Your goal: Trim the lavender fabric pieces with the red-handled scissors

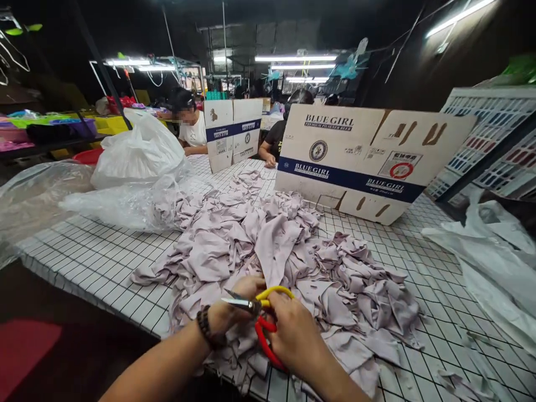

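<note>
My right hand (295, 329) holds a pair of scissors (253, 306) with one yellow and one red handle loop. The blades point left and stand slightly apart, above my left wrist. My left hand (240, 296), with a dark beaded bracelet (203, 326) at the wrist, is closed at the lower end of a pale mauve fabric piece (276, 243). Its fingertips are partly hidden by the scissors and my right hand. Around and under both hands spreads a large heap of similar mauve fabric pieces (218, 257).
Two printed cardboard sheets (355, 151) stand upright on the grid-patterned table (104, 251). White plastic bags (138, 148) lie at the left, and a plastic sheet (498, 251) at the right. Two people (193, 125) sit across the table. White crates (481, 134) rise at the right.
</note>
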A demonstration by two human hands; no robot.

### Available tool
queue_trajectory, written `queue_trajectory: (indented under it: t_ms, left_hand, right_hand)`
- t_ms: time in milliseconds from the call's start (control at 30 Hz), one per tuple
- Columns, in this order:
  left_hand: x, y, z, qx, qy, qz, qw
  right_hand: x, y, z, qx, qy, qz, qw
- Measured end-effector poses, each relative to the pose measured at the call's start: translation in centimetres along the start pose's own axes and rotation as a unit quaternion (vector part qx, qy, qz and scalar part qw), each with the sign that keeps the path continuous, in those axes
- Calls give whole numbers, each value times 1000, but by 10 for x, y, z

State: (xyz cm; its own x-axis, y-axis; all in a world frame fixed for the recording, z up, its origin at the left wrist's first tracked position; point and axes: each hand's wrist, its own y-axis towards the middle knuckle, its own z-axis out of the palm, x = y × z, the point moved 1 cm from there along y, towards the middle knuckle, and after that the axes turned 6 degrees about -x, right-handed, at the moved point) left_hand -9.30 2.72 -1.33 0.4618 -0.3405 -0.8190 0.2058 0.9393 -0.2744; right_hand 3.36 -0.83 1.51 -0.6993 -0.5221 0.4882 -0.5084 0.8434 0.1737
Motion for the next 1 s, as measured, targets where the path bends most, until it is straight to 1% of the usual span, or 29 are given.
queue_trajectory:
  t_ms: [33, 100, 167, 233, 267, 300, 333, 367, 400, 433, 467, 500, 533, 600, 667, 767, 867, 933, 1000]
  left_hand:
    - [9, -12, -7, -8, -13, -27, 1000]
    - [22, -30, -15, -20, -51, -99, 994]
    - [31, -38, -18, -28, -73, -155, 985]
    - [35, -39, -17, -33, -73, -175, 981]
    - [36, -37, -16, -38, -66, -168, 983]
    - [35, -36, -14, -46, -63, -158, 984]
    - [34, -36, -12, -52, -62, -148, 986]
    - [33, -35, -10, -56, -61, -141, 987]
    - [31, -36, -8, -62, -61, -133, 987]
    - [29, -37, -7, -65, -59, -129, 988]
    - [27, -38, -5, -61, -54, -129, 988]
    - [26, -40, -4, -54, -48, -130, 989]
    - [25, -41, -3, -46, -38, -128, 990]
    - [25, -44, -2, -30, -13, -113, 993]
    - [26, -45, -1, -20, 17, -91, 996]
    - [25, -47, 1, -16, 50, -70, 996]
    - [23, -43, 7, -13, 96, -41, 994]
    - [20, -38, 12, -23, 165, 21, 986]
    - [17, -32, 16, -48, 243, 115, 962]
  right_hand:
    - [-1, -11, 12, 8, -10, 7, 1000]
    - [0, -30, 26, 17, -21, 11, 1000]
    - [2, -43, 28, 31, -14, 5, 999]
    - [0, -52, 22, 45, 27, 10, 999]
    - [-4, -54, 17, 48, 67, 29, 996]
    - [-10, -55, 12, 41, 117, 66, 990]
    - [-18, -54, 8, 22, 171, 119, 978]
    - [-28, -51, 5, -7, 233, 185, 955]
    - [-38, -46, 4, -39, 296, 252, 921]
    - [-48, -40, 4, -71, 348, 311, 882]
    - [-56, -32, 6, -94, 406, 352, 838]
    - [-61, -23, 9, -98, 442, 365, 813]
    - [-64, -13, 13, -91, 474, 368, 795]
    - [-63, 4, 19, -73, 519, 352, 776]
    - [-58, 17, 21, -77, 555, 339, 756]
    - [-53, 26, 14, -115, 590, 326, 730]
    - [-56, 28, 2, -152, 610, 318, 710]
    - [-60, 28, -4, -166, 616, 316, 702]
    - [-62, 28, -6, -172, 619, 316, 698]
